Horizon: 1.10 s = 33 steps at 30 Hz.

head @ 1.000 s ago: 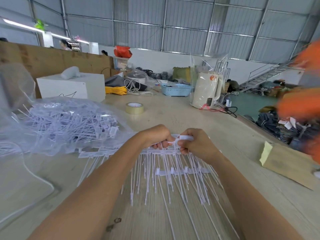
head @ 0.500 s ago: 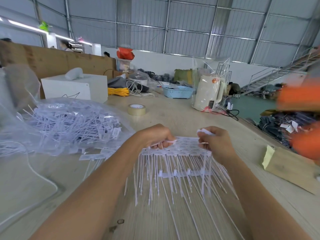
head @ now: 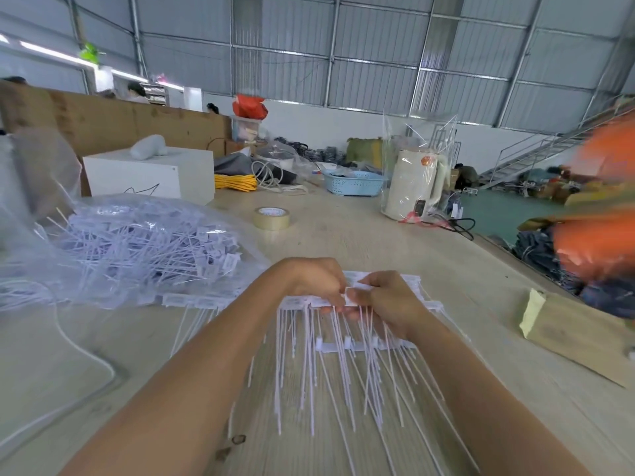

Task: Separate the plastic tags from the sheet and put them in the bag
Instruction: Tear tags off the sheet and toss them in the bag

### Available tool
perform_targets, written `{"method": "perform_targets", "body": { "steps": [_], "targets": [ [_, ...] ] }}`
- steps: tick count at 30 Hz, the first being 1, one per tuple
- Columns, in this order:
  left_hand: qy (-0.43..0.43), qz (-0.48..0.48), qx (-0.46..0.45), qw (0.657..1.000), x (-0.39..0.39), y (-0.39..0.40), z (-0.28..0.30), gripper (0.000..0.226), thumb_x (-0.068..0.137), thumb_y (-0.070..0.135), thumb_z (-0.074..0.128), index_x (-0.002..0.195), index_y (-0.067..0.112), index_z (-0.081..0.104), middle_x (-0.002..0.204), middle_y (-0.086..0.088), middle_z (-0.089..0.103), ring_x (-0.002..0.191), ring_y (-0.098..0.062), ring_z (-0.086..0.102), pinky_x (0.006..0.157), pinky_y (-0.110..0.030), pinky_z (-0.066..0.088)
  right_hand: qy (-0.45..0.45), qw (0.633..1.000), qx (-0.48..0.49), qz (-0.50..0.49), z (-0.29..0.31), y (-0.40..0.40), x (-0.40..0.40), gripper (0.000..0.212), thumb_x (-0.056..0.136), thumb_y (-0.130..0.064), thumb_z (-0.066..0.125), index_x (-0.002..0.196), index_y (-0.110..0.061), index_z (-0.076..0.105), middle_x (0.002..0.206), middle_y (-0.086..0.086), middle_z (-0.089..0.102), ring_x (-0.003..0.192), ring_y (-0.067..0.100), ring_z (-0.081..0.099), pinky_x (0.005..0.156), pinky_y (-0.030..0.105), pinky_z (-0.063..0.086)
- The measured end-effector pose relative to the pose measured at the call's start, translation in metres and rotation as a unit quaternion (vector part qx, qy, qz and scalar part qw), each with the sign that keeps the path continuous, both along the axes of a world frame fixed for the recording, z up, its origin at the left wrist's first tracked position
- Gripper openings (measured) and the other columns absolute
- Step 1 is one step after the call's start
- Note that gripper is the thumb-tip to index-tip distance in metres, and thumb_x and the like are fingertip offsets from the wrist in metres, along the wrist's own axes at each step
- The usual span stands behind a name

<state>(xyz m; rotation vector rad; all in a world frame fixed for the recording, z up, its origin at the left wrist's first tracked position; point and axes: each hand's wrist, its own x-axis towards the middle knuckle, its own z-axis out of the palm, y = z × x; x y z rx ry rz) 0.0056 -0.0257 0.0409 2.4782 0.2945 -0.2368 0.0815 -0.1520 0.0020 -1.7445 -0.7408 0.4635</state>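
Note:
A white sheet of plastic tags [head: 343, 345] lies on the wooden table in front of me, its long thin tails pointing toward me. My left hand [head: 314, 281] grips the sheet's top strip of tag heads. My right hand [head: 385, 300] is close beside it and pinches a tag head at the same strip, with several loose tag tails running under its fingers. To the left lies a clear plastic bag [head: 113, 249] heaped with separated white tags, with a few tags spilled at its mouth.
A tape roll [head: 271, 218] sits behind the hands. Farther back stand a white box [head: 147, 175], yellow cord [head: 235, 182], a blue basket [head: 354, 183] and a wrapped kettle [head: 412, 187]. A brown envelope [head: 577, 334] lies at right. A blurred orange shape [head: 598, 214] moves at the right edge.
My right hand, which had pulled away to the right with a tag half a second ago, has come back against my left hand at the sheet's top strip.

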Motion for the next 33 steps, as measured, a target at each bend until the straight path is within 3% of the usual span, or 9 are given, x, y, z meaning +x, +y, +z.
{"method": "perform_targets", "body": {
  "steps": [3,6,9,11,18,21,25,29,33],
  "targets": [
    [-0.015,0.027,-0.035,0.999,-0.003,0.007,0.003,0.02,0.089,0.016,0.063,0.098,-0.001,0.068,0.07,-0.004,0.061,0.08,-0.016,0.051,0.075,-0.026,0.038,0.012,0.999,0.04,-0.022,0.003,-0.003,0.007,0.02,0.084,0.005,0.063,0.066,-0.001,0.054,0.064,0.014,0.056,0.044,0.012,0.059,0.044,0.019,0.048],
    [0.009,0.026,-0.024,0.999,-0.005,0.012,0.004,0.025,0.093,0.028,0.057,0.087,0.007,0.069,0.072,-0.006,0.064,0.068,-0.015,0.05,0.072,-0.03,0.041,0.052,0.996,0.076,-0.021,0.006,-0.005,0.01,0.015,0.083,0.006,0.063,0.072,0.002,0.054,0.07,0.016,0.057,0.054,0.017,0.063,0.055,0.025,0.057],
    [0.038,0.036,-0.098,0.994,-0.007,0.012,0.005,0.036,0.097,0.02,0.05,0.109,-0.012,0.061,0.074,-0.01,0.065,0.055,-0.012,0.059,0.068,-0.026,0.051,0.054,0.995,0.078,-0.008,0.007,-0.004,0.007,0.016,0.081,0.008,0.064,0.07,0.001,0.055,0.069,0.016,0.059,0.054,0.017,0.065,0.056,0.025,0.057],
    [0.021,0.037,-0.081,0.996,-0.009,0.011,0.008,0.031,0.097,0.016,0.05,0.106,-0.011,0.062,0.067,-0.008,0.06,0.052,-0.012,0.056,0.06,-0.023,0.048,0.047,0.996,0.076,-0.001,0.008,-0.004,0.006,0.015,0.081,0.008,0.064,0.07,0.001,0.055,0.069,0.016,0.06,0.054,0.015,0.066,0.055,0.021,0.055],
    [-0.008,0.038,-0.033,0.999,-0.011,0.008,0.012,0.022,0.092,0.008,0.056,0.097,-0.01,0.066,0.063,-0.012,0.048,0.061,-0.02,0.043,0.07,-0.033,0.037,-0.001,0.997,0.034,0.068,0.007,-0.009,0.003,0.004,0.086,0.001,0.061,0.084,0.003,0.064,0.067,0.012,0.062,0.05,0.006,0.061,0.048,0.013,0.047],
    [-0.012,0.046,-0.042,0.998,-0.01,0.007,0.011,0.017,0.092,0.008,0.055,0.092,-0.003,0.068,0.059,-0.008,0.048,0.057,-0.016,0.042,0.069,-0.031,0.036,-0.036,0.997,0.025,0.058,0.006,-0.01,0.004,0.007,0.084,0.002,0.064,0.085,0.009,0.064,0.066,0.014,0.062,0.051,0.013,0.061,0.054,0.021,0.051],
    [-0.027,0.081,-0.079,0.993,-0.007,0.008,0.006,0.019,0.09,0.002,0.054,0.094,-0.009,0.069,0.055,-0.008,0.046,0.051,-0.015,0.039,0.056,-0.026,0.031,-0.08,0.995,0.041,0.032,0.006,-0.008,0.001,0.009,0.082,0.007,0.065,0.075,0.004,0.061,0.071,0.021,0.06,0.058,0.027,0.06,0.066,0.037,0.051],
    [-0.011,0.092,-0.11,0.99,-0.005,0.009,0.005,0.023,0.092,0.009,0.055,0.074,0.001,0.066,0.041,0.001,0.043,0.041,-0.01,0.034,0.048,-0.022,0.026,-0.069,0.995,0.068,0.021,0.005,-0.003,0.001,0.023,0.08,0.013,0.063,0.065,-0.004,0.058,0.062,0.014,0.058,0.047,0.014,0.06,0.052,0.024,0.053],
    [0.026,0.112,-0.138,0.984,-0.002,0.01,0.007,0.028,0.095,0.008,0.048,0.072,0.0,0.063,0.036,0.003,0.04,0.036,-0.008,0.028,0.047,-0.021,0.022,-0.103,0.993,0.059,0.012,0.006,0.001,0.002,0.017,0.08,0.011,0.064,0.07,-0.001,0.059,0.064,0.013,0.058,0.048,0.014,0.06,0.057,0.03,0.054]
  ]
}}
